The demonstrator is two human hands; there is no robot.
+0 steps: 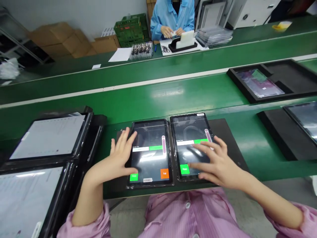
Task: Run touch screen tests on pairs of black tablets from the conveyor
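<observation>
Two tablets lie side by side before me on a dark mat on the green bench. My left hand is spread over the left edge of the left tablet, its thumb at the green button near the bottom corner. An orange Fail button shows at that screen's other corner. Over the right tablet is my right hand, fingers apart, one fingertip close to the green button; it covers the lower right of the screen. Whether those fingertips touch the glass I cannot tell. Both screens show a purple slider.
At left, tablets with pale screens lie on dark trays. A black foam tray holding a tablet sits at the far right, with another tablet nearer. Across the bench, a person in blue handles small parts.
</observation>
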